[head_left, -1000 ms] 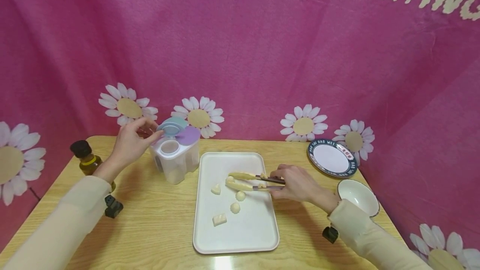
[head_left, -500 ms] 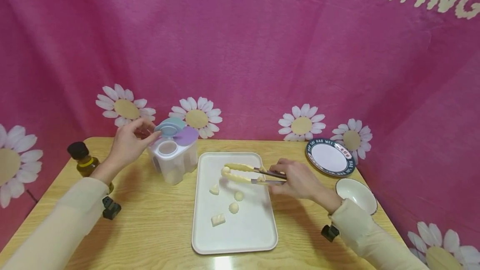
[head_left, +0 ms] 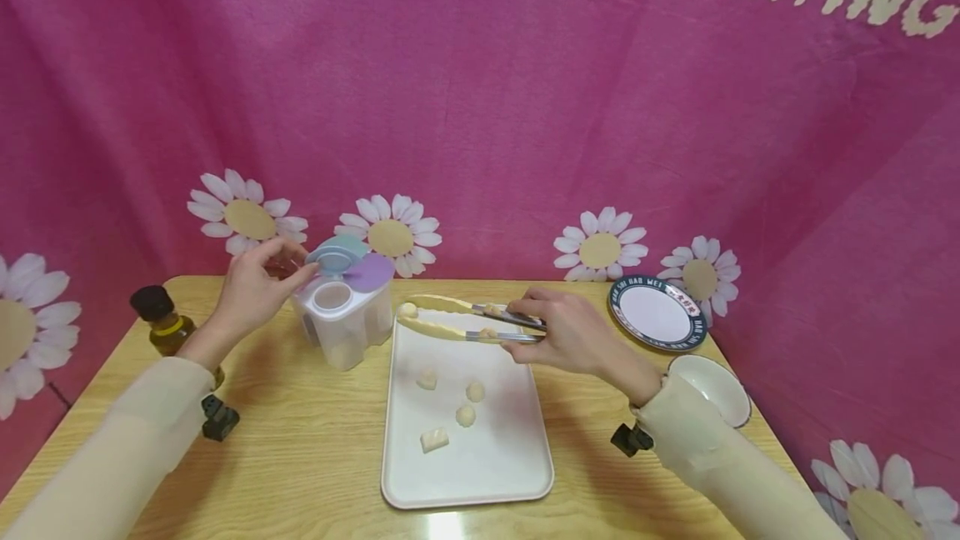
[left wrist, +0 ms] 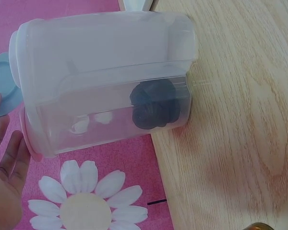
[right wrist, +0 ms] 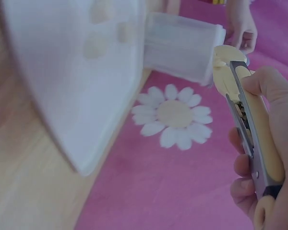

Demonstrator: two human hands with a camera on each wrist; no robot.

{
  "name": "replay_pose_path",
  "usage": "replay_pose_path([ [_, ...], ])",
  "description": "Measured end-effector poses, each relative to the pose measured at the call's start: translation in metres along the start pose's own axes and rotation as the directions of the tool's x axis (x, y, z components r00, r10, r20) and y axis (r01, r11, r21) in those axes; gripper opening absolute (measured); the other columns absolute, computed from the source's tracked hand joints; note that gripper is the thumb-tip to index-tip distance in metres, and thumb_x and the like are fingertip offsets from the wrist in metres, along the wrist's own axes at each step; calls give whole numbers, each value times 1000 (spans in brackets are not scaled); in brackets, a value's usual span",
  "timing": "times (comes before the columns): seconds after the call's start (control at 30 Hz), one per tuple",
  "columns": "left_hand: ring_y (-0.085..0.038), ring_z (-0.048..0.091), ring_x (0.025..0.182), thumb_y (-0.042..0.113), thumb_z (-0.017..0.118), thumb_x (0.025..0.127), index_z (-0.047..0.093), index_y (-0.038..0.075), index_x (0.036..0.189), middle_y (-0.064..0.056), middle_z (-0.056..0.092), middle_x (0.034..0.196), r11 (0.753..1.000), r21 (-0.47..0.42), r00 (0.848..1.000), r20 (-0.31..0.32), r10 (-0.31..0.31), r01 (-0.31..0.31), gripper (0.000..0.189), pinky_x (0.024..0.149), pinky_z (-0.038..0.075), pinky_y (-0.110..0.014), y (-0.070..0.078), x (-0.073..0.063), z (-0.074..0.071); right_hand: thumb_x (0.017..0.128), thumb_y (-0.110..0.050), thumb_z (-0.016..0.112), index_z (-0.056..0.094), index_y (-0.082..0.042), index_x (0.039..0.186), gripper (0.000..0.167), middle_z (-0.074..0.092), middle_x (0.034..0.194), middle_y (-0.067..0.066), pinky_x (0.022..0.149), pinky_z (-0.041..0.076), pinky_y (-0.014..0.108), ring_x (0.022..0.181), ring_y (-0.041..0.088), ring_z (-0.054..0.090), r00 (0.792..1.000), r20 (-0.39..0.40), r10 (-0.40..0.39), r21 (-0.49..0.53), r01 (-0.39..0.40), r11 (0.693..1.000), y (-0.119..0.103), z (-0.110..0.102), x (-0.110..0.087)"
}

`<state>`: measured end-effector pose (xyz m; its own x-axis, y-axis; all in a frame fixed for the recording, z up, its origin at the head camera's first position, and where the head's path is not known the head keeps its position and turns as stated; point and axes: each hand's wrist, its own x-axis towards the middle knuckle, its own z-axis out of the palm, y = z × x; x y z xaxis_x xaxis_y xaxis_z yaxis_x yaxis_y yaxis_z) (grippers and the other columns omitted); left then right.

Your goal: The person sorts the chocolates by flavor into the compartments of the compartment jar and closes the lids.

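Tabletop point(head_left: 300, 457) wood runs wide left of the tray point(head_left: 502, 465); left hand point(head_left: 251, 286) pinches the canister point(head_left: 345, 344) flap point(head_left: 333, 258) near back edge, right hand point(head_left: 573, 336) grips tongs point(head_left: 438, 329) with ball point(head_left: 407, 311) near tray's far-left corner.

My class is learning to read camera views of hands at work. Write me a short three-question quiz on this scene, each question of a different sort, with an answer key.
1. Multiple choice: what does the right hand hold?
a) the bottle
b) the tongs
c) the bowl

2. True or false: the blue lid touched by the left hand is raised.

3. Count: in the head view, how many pale pieces lie on the tray, leaving out the one between the tips of the tongs?

Key: 1. b. 2. True; the round opening in the container shows uncovered. 3. Four.
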<state>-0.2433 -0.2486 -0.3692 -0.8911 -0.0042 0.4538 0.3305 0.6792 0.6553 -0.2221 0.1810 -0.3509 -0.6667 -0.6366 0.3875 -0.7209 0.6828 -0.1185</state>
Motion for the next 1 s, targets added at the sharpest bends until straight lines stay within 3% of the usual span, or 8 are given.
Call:
replay_pose_path([
  [0.13,-12,60,86,17,78,96,70,3,109,-17,74,100,1000,4,1000,2,2,-2,20,72,44,-4,-1,0,0,80,-41,84,80,-14,111,42,71,93,0,57,41,19,66,6,54,1000,-5,-26,14,26,1000,-10,0,19],
  [0.53,-24,62,90,19,77,97,70,3,111,-17,73,101,1000,3,1000,19,-8,8,22,72,44,-4,0,0,-1,82,-40,84,80,-14,117,43,62,82,-1,55,36,21,64,7,48,998,20,-61,46,60,997,-31,11,70],
  [0.8,-24,63,91,20,77,98,70,4,111,-16,73,101,1000,-3,1000,22,-16,16,22,73,44,-5,-1,0,-1,84,-42,83,79,-17,121,44,55,79,-3,54,29,22,63,8,42,997,54,-54,56,51,997,-38,24,88],
  [1.0,-25,64,91,21,77,98,70,4,111,-16,74,101,1000,-3,1000,23,-16,16,22,74,45,-5,-2,0,-1,85,-42,84,79,-18,122,44,59,81,-3,54,30,22,63,8,44,996,71,-49,57,45,997,-40,26,92],
])
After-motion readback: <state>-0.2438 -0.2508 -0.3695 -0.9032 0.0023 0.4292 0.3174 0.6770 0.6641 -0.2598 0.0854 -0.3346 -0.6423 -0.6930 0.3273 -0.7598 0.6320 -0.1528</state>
